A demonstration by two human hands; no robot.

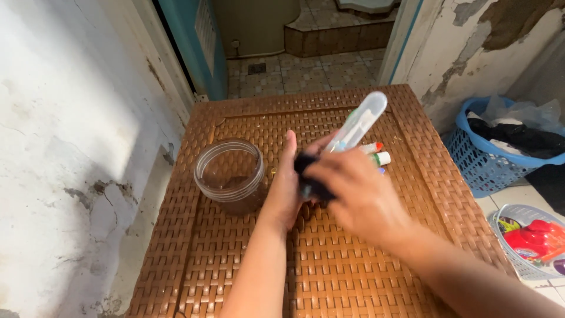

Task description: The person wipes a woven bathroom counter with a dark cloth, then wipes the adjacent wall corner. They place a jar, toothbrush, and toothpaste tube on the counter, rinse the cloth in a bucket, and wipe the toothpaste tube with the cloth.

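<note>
a woven brown bench (353,277) was seen from above, set against a flaking white wall (65,147), with a tiled floor (306,70) beyond its far edge. the left hand (286,188) was held upright near the middle of the bench, fingers straight and pressed against a clear plastic tube (359,122); the tube was seen tilted, its rounded end raised toward the far right. the right hand (359,197) was closed around a small black cloth (311,176), which was pressed against the lower end of the tube, between the two hands. whether the tube was fully gripped by the left hand or only propped by it could not be told, the lower end being hidden. just behind the right hand, several markers (379,154) were noted lying on the bench, with red, green and blue tips showing. a clear round jar (231,175) without a lid was recorded standing just beside the left hand, on its left, apart from it. off the bench to the right, a blue laundry basket (488,159) with dark clothes was noted on the floor, and nearer, a pale basket (518,259) with a red item in it.
</note>
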